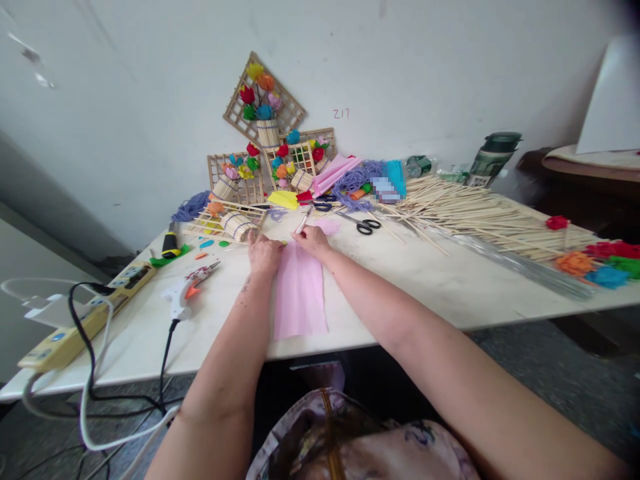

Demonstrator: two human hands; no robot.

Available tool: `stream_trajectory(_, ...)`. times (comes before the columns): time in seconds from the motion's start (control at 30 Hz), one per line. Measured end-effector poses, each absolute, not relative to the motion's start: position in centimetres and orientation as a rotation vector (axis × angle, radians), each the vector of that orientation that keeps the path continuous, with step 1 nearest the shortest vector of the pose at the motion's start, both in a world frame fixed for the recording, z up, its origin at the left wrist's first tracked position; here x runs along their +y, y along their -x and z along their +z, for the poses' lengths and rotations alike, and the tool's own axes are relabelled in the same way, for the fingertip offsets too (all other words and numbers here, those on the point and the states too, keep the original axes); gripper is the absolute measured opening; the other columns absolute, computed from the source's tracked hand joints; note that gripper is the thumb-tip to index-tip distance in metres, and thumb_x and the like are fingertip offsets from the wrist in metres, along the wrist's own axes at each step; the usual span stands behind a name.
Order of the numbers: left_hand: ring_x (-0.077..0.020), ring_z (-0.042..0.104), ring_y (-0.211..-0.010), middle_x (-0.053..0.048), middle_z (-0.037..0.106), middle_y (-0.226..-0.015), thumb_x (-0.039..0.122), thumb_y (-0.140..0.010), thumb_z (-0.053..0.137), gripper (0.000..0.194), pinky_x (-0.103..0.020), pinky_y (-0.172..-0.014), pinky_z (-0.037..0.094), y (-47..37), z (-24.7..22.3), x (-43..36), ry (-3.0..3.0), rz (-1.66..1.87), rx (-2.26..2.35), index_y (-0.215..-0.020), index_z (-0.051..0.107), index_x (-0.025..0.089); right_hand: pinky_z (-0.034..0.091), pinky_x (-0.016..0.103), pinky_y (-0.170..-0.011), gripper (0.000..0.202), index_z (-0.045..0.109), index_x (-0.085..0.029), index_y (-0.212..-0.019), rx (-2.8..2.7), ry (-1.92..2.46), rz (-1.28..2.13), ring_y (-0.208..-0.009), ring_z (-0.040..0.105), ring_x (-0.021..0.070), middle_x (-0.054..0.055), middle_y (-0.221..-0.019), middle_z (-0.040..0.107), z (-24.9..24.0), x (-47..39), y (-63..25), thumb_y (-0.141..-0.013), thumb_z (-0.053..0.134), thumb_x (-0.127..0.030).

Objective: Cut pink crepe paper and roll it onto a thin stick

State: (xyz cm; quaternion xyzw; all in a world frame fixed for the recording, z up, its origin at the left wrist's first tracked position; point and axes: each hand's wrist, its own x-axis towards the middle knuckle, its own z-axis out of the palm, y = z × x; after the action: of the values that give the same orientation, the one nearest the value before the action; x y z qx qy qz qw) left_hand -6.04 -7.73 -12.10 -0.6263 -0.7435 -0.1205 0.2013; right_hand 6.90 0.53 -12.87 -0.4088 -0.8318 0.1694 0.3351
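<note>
A strip of pink crepe paper (300, 297) lies flat on the white table in front of me, its near end close to the table edge. At the strip's far left corner rests my left hand (265, 253), its fingers partly spread on the paper and table. My right hand (313, 241) is closed around a white pen (303, 220), low over the far end of the paper. Something small and yellow-green shows beside my left fingertips. Another pink piece (330, 227) lies just beyond my right hand.
Left are a glue gun (179, 297), pliers (203, 271), a power strip (85, 320) and cables. Behind stand lattice frames with paper flowers (267, 100). Black-handled scissors (367, 227) and many bamboo sticks (465, 213) lie right, near a dark bottle (495, 159).
</note>
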Motion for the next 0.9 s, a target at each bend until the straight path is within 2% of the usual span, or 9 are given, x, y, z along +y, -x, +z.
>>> stream_trajectory(0.27,-0.021,0.052,-0.101,-0.006,0.066,-0.098,0.03,-0.082,0.04,0.032,-0.039,-0.107,0.013,6.7,-12.1,-7.9,1.615,-0.492,-2.188,-0.092,0.07,0.025,0.041,0.021,-0.067,0.033,0.067,-0.017,-0.09,-2.197,1.088,0.443,-0.078,0.062,0.0151,0.005,-0.083,0.069,-12.9,0.5,-6.9,-0.081,0.048,-0.041)
stream_trajectory(0.53,-0.0205,0.046,-0.112,-0.002,0.068,-0.095,0.025,-0.081,0.043,0.028,-0.042,-0.109,0.0,6.4,-11.5,-8.9,1.853,-0.443,-1.967,-0.093,0.069,0.029,0.04,0.021,-0.066,0.032,0.067,-0.016,-0.086,-2.179,1.082,0.458,-0.076,0.062,0.0148,0.006,-0.081,0.069,-13.2,0.6,-6.8,-0.08,0.049,-0.041)
stream_trajectory(0.9,-0.0226,0.043,-0.115,0.001,0.068,-0.099,0.024,-0.079,0.044,0.027,-0.046,-0.109,-0.005,6.2,-11.4,-9.3,1.843,-0.376,-1.997,-0.087,0.069,0.03,0.041,0.021,-0.067,0.032,0.068,-0.017,-0.09,-2.191,1.085,0.446,-0.078,0.062,0.015,0.006,-0.083,0.069,-13.0,0.5,-6.9,-0.081,0.048,-0.041)
